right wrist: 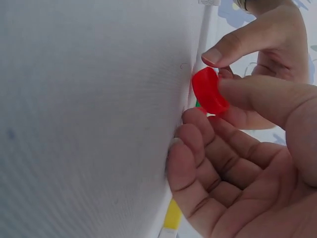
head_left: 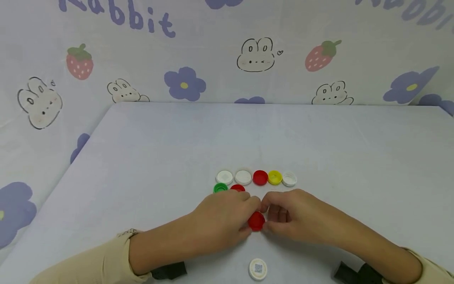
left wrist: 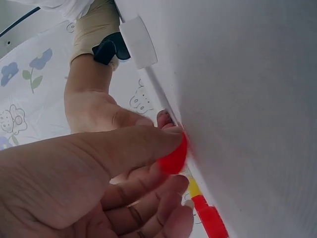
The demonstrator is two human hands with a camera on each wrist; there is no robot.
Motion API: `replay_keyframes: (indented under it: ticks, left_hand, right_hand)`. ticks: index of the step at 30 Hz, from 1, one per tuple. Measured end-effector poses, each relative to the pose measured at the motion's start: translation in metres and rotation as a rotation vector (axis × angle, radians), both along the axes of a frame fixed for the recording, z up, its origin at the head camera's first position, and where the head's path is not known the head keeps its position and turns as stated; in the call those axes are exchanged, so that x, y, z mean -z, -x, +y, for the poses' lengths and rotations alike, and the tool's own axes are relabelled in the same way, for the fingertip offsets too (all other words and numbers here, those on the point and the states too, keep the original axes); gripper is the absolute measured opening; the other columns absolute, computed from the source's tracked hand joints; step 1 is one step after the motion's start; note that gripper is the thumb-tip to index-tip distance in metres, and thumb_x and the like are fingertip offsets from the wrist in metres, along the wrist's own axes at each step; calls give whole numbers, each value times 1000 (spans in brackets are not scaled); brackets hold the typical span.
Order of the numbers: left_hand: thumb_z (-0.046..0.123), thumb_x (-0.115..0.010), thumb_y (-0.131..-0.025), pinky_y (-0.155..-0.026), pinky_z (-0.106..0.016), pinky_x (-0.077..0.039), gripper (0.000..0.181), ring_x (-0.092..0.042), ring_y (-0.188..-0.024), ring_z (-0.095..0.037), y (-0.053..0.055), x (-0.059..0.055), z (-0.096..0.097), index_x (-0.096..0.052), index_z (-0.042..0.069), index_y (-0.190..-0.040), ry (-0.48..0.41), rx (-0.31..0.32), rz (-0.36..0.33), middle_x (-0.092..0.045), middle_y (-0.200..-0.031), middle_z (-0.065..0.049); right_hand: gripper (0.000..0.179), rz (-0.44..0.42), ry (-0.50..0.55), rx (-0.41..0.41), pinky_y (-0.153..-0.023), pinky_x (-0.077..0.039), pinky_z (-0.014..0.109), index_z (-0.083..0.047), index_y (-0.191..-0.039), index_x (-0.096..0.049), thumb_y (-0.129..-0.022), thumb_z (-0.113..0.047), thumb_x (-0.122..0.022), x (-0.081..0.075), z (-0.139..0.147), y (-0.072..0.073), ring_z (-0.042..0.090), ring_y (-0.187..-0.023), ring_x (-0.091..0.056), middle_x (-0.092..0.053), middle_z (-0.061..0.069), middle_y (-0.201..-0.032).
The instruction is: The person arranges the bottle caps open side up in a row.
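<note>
A red bottle cap (head_left: 256,221) is between my two hands, low over the white table. My left hand (head_left: 223,221) pinches it from the left with thumb and index finger; the left wrist view shows that thumb lying across the red cap (left wrist: 174,157). From the other side, my right hand (head_left: 301,217) has its thumb at the cap's right edge and its index finger at the far edge. In the right wrist view the red cap (right wrist: 209,90) stands tilted, its hollow side partly showing by the right thumb. The remaining right fingers (right wrist: 190,153) are curled.
Beyond the hands runs a row of caps: white caps (head_left: 243,177), a red cap (head_left: 260,178), a yellow cap (head_left: 274,177). Nearer lie a green cap (head_left: 220,188) and another red cap (head_left: 237,188), partly hidden by the left hand. A white round cap (head_left: 257,269) lies near the front.
</note>
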State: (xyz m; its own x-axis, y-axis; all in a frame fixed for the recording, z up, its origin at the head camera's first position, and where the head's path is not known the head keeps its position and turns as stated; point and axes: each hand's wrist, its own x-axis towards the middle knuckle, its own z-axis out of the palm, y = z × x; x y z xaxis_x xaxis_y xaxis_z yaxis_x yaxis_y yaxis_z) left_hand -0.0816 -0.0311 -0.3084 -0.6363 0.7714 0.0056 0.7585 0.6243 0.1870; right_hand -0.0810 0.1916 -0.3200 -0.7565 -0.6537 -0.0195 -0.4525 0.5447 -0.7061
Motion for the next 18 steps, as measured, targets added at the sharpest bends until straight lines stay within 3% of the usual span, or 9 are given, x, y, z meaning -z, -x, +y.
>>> replay_keyframes:
  ticks: [5, 12, 18]
  left_hand:
    - [25, -81, -88, -66, -20, -49, 23, -55, -77, -9, -3, 1, 0, -67, 12, -102, 66, 6, 72, -59, -86, 5]
    - [27, -80, -89, -64, -20, -49, 25, -54, -76, -7, -6, -1, 0, -67, 13, -104, 96, 10, 30, -58, -87, 6]
    - [30, -80, -89, -62, -19, -47, 26, -52, -75, -6, -6, -1, 0, -67, 14, -103, 94, 7, 11, -56, -85, 7]
  right_hand:
    - [21, 34, -64, -21, -60, -49, 24, -20, -101, -68, -86, -16, -82, 2, -1, -1, 2, -63, -52, -55, -15, -75]
    - [22, 109, -154, -14, -66, -46, 24, -26, -99, -68, -84, -27, -85, 3, -5, -8, 3, -74, -50, -52, -17, -79]
    - [23, 196, -189, -2, -65, -45, 23, -26, -98, -69, -83, -29, -86, 4, -8, -13, 1, -73, -48, -51, -20, -80]
